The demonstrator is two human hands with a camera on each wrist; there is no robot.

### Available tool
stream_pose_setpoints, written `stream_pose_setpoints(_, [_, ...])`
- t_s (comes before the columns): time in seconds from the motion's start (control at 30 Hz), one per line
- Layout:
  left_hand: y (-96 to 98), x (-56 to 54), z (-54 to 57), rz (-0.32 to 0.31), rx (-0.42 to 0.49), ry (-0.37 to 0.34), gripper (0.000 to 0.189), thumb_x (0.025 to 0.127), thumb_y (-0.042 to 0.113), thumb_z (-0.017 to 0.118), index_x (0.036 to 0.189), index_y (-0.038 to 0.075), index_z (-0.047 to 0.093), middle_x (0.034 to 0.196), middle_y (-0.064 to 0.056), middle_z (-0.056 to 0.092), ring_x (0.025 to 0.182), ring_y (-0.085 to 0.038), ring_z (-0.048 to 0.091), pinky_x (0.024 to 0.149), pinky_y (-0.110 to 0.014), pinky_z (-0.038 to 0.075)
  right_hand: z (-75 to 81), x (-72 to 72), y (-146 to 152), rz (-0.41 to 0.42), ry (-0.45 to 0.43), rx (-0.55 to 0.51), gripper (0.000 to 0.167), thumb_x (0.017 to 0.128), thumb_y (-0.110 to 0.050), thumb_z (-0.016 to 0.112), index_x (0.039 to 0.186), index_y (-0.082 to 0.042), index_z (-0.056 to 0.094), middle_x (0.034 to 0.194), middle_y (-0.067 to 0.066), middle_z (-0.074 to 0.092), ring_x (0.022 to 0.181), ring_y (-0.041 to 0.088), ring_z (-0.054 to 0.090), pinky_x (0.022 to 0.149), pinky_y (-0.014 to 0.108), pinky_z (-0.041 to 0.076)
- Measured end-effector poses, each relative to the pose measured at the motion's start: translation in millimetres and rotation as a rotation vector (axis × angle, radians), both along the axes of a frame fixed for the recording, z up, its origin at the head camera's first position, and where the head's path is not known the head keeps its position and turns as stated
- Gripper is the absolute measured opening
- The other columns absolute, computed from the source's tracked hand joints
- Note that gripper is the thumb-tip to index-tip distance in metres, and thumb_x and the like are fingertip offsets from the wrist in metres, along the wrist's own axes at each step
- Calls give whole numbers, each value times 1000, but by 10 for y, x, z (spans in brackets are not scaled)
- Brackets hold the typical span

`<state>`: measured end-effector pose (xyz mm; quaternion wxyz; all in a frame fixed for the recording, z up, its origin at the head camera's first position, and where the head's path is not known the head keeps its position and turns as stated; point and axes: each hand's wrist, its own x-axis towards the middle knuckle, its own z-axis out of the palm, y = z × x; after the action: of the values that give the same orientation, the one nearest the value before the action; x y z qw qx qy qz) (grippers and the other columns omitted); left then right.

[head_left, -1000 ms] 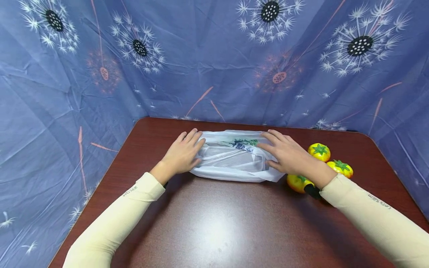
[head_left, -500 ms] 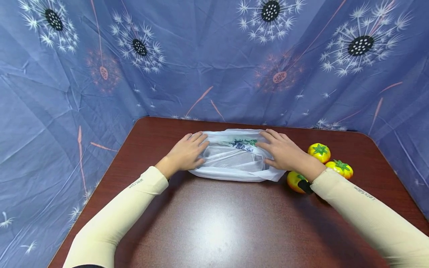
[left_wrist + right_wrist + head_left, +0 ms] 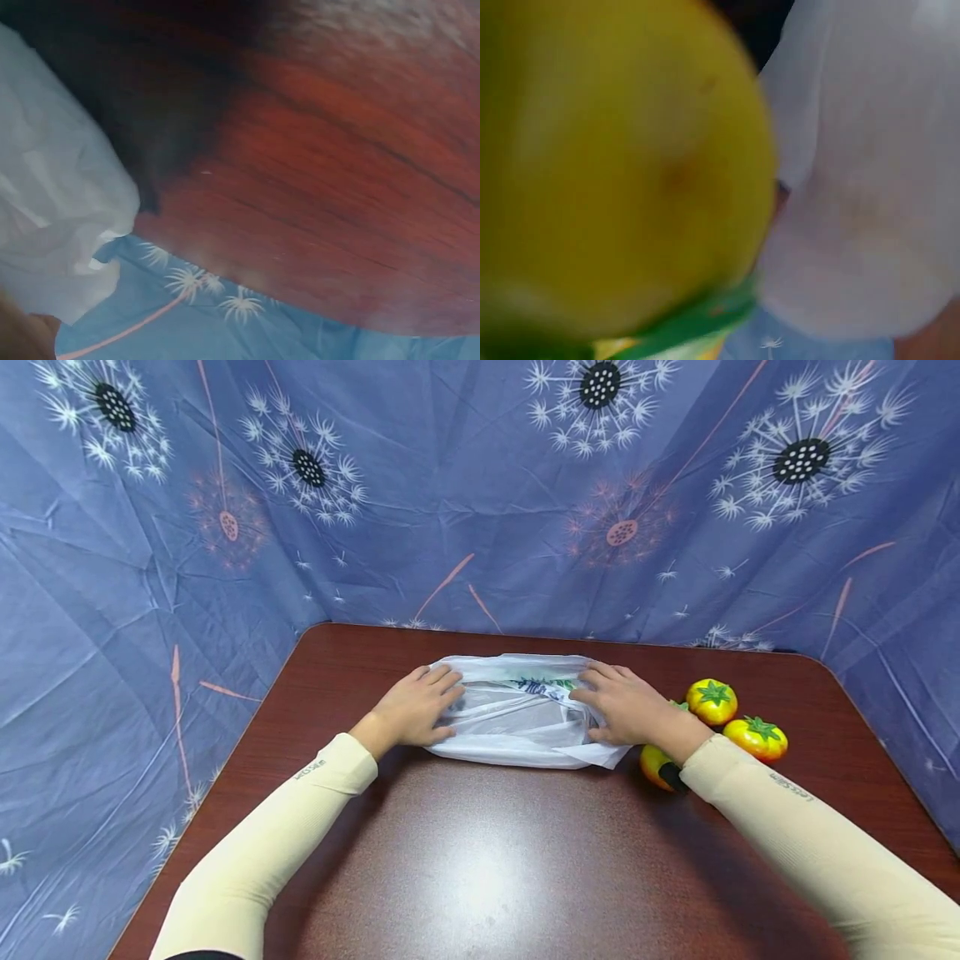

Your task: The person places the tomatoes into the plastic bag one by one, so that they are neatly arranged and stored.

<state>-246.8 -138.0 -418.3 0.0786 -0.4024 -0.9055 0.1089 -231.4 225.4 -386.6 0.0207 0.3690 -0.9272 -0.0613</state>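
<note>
Cream sleeves (image 3: 810,843) nearest me, angling in towards the bag (image 3: 517,753) from both sides; red-brown table (image 3: 465,827) in front of it, glossy. Yellow fruit (image 3: 656,767) just beside the bag's near right corner, close under my right wrist; can't tell whether they touch. Bag itself white plastic, mouth up and gaping, between my hands. Left hand (image 3: 416,703) over its left end, fingers nearly straight and a little spread, thumb apart; right hand (image 3: 628,706) likewise over its right end. No pinch seen. Judgement: even outward pressure from flat fingers suits this film, which looks thin and limp; a one-sided pull might drag or tear it. Near right corner flares, worth smoothing; careful with that wrist, a nudged fruit could roll. Two more fruits (image 3: 712,702) right of the bag; blue dandelion cloth (image 3: 465,485) behind it.
</note>
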Motion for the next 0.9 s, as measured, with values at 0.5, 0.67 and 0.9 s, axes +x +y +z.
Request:
stream_pose_setpoints(0.5, [-52, -27, -84, 47, -32, -58, 73, 80, 62, 63, 136, 17, 55, 153, -9, 46, 147, -30, 38, 117, -50, 34, 104, 18, -78, -89, -118, 71, 55, 84, -38, 73, 130, -8, 63, 141, 23, 55, 139, 44, 43, 114, 62, 31])
stream_pose_setpoints(0.67, [-47, -31, -66, 38, -42, -84, 75, 80, 62, 65, 138, 18, 53, 154, -9, 44, 148, -30, 36, 118, -51, 32, 101, 13, -143, -95, -182, 81, 65, 81, -42, 76, 133, -8, 60, 146, 24, 49, 140, 44, 41, 115, 60, 31])
stream_pose_setpoints(0.9, [-50, -38, -8, 9, -61, -59, 84, 73, 67, 72, 139, 19, 53, 155, -7, 44, 148, -27, 36, 121, -51, 27, 173, 9, -155, -196, -220, 234, 89, 70, -54, 81, 143, -12, 51, 157, 22, 34, 147, 41, 29, 116, 62, 27])
